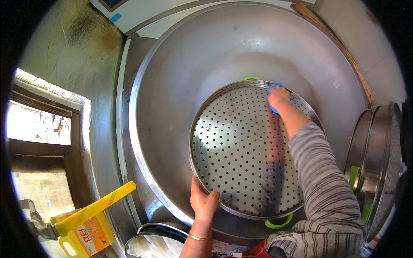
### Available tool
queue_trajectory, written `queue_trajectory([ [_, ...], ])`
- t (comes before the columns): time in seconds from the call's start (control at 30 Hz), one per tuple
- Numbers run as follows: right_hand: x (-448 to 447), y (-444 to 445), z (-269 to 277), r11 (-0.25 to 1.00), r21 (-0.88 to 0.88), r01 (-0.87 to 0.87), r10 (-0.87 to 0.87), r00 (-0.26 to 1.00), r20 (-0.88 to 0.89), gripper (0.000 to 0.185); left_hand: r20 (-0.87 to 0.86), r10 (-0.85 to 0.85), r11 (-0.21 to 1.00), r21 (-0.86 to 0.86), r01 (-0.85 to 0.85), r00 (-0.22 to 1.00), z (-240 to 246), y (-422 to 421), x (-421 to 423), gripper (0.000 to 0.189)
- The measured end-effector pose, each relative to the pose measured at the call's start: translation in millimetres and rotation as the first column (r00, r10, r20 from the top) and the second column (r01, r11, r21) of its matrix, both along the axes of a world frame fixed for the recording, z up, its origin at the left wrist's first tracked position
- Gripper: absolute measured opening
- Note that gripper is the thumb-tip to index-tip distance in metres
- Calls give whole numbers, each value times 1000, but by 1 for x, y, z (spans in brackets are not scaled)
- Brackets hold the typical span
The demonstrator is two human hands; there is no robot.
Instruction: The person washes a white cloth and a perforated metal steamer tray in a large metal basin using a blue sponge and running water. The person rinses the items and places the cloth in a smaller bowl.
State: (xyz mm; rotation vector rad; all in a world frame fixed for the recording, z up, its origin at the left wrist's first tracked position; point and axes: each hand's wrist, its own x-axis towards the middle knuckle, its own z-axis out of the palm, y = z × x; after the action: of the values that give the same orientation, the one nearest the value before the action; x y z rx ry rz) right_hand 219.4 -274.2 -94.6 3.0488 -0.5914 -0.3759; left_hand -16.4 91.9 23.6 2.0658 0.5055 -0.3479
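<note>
A round perforated steel steamer tray [238, 138] with a raised rim and lime-green handles [279, 222] rests inside a very large metal wok [180, 74]. My left hand [204, 199] grips the tray's rim at the lower left, thumb on the inner side. At the far right part of the tray, my right hand [278, 96] presses a blue cleaning cloth or scrubber [275, 86] against the surface near the rim. Most of that blue piece is hidden under my fingers. The shiny metal mirrors my right arm.
More steamer tiers [371, 161] with green handles stand on edge at the right. A straw whisk [351, 61] leans along the wok's upper right rim. Lower left are a yellow detergent jug [93, 233], a yellow tube [100, 206], a tap [42, 225] and a mesh strainer [155, 246].
</note>
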Motion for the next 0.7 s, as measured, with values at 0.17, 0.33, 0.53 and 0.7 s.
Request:
queue_trajectory([
  [0.17,-95,-72,2,985,-105,135,-131,990,45,30,-11,29,999,37,-28,1000,-5,1,-2,73],
  [0.33,-179,-71,39,966,-29,259,-260,958,-123,37,112,121,986,-126,-107,986,-11,7,1,75],
  [0.53,-228,-50,64,872,371,320,-330,943,-39,27,421,86,993,41,-113,903,49,-9,43,79],
  [0.7,-243,-44,81,672,695,256,-507,843,180,28,544,-281,881,473,-12,790,166,-55,78,82],
])
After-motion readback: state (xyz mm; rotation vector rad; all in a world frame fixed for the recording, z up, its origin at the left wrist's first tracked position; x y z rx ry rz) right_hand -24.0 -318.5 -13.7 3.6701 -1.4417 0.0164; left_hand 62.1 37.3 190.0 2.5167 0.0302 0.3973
